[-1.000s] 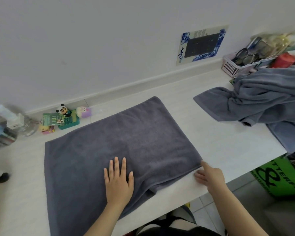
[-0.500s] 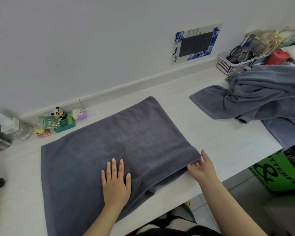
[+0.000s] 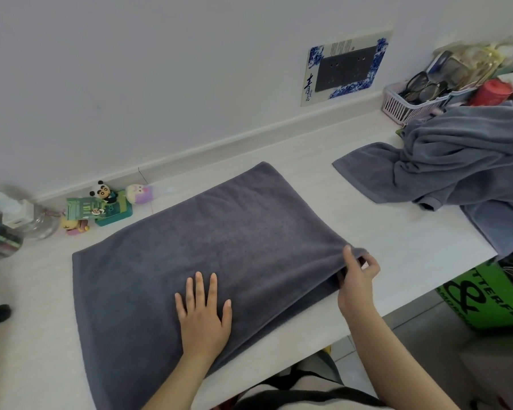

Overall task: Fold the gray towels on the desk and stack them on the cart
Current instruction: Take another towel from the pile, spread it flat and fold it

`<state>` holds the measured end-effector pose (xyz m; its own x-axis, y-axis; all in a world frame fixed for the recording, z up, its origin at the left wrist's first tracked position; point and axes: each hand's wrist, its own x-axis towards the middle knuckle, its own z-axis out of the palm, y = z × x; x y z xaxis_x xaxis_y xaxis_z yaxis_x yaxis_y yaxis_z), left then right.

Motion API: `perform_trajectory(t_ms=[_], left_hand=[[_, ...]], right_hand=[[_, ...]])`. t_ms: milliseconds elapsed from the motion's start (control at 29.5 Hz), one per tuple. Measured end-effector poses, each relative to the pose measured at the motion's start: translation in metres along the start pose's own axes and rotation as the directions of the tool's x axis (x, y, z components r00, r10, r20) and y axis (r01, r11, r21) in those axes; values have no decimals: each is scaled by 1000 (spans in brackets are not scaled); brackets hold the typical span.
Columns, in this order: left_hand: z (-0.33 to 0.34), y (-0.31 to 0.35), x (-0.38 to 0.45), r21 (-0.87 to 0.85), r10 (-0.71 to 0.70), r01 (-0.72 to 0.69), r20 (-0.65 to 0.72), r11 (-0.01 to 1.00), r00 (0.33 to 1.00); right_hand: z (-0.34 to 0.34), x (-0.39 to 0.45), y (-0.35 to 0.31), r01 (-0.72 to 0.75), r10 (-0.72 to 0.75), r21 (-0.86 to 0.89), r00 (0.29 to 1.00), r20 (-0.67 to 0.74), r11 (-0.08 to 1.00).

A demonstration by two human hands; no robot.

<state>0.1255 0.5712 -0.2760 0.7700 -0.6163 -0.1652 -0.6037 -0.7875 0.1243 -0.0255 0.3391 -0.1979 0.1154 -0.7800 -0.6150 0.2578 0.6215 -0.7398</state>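
A dark gray towel (image 3: 225,238), folded once, lies flat across the white desk (image 3: 397,250). My left hand (image 3: 203,313) presses flat on its near part, fingers straight and spread. My right hand (image 3: 357,272) pinches the towel's near right corner, thumb on top and fingers curled under, and the corner is lifted a little off the desk. A heap of unfolded gray towels (image 3: 462,161) sits at the desk's right end, partly hanging over the edge. No cart is in view.
Small toy figures and a green box (image 3: 107,207) stand by the wall at left, beside a glass jar (image 3: 42,223). A pink basket of glasses (image 3: 409,99) sits at the back right. A green bag (image 3: 486,297) stands on the floor below the desk's right end.
My right hand went from resting beside the towel's corner to pinching it and lifting it slightly. My left hand stayed flat on the towel.
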Motion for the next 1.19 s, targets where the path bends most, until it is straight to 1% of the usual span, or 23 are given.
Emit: perform_trajectory(t_ms=[68,102,170,204,305,339,441,509,577,611,645,679,747,780,814,848,882,950,1018,1052,1086,1120,1188], left_hand=[[1,0,-1,16,11,-10,-13,1000,1000],[-1,1,-1,10,16,-15,-18,1000,1000],[-4,5,-2,-2,52,-52,-31,999,998],[-3,7,-2,5,102,-101,-44,995,994],[2,16,-7,66,256,-254,-34,965,966],[5,18,-8,84,275,-272,-18,959,961],[7,16,-9,100,270,-269,4,958,963],[-2,22,-5,49,259,-259,-7,965,966],[-13,37,8,-50,226,-230,-72,972,971],[-14,45,16,-84,204,-211,-91,974,975],[-17,54,24,-87,203,-211,-92,974,975],[-13,61,30,-51,223,-226,-72,973,972],[-6,69,34,55,291,-290,5,955,957],[-1,72,34,83,315,-317,32,945,948],[3,73,33,99,341,-342,34,934,940],[3,74,32,99,360,-362,37,927,932],[1,74,33,98,380,-381,23,920,925],[-6,74,42,67,378,-375,-41,925,925],[-14,76,63,-31,249,-253,-95,967,964],[-18,78,75,-66,161,-168,-101,984,982],[-23,78,84,-64,94,-101,-99,993,991],[-20,81,95,-41,46,-48,-54,998,998],[-15,82,103,44,36,-36,2,998,999]], right_hand=[[-8,3,4,27,-37,-103,994,-99,994],[-14,6,1,27,-45,-155,993,-112,988],[-21,15,-2,22,-46,-268,995,-84,963],[-22,20,-1,24,-45,-342,998,-53,939],[-26,25,2,122,-139,-605,990,20,786],[-28,27,3,148,-186,-658,982,13,738],[-29,30,4,193,-277,-736,961,8,649],[-27,29,5,195,-358,-869,933,21,456],[-25,26,6,191,-466,-944,884,46,269],[-24,26,10,234,-508,-953,855,108,190],[-24,24,13,324,-540,-941,811,224,98],[-24,25,20,429,-528,-903,762,375,-23],[-22,25,34,590,-392,-775,674,626,-226],[-22,26,39,634,-276,-715,660,699,-296],[-24,29,43,655,-177,-672,658,732,-344],[-26,33,44,651,-120,-663,674,729,-369],[-28,39,43,620,-121,-682,700,704,-387],[-28,43,38,507,-229,-772,758,611,-383],[-16,47,32,443,-272,-814,787,554,-375],[-7,50,31,474,-254,-795,773,581,-378],[3,48,31,536,-225,-755,738,636,-377],[13,54,32,618,-168,-691,688,706,-376],[26,61,34,725,-37,-563,600,799,-397]])
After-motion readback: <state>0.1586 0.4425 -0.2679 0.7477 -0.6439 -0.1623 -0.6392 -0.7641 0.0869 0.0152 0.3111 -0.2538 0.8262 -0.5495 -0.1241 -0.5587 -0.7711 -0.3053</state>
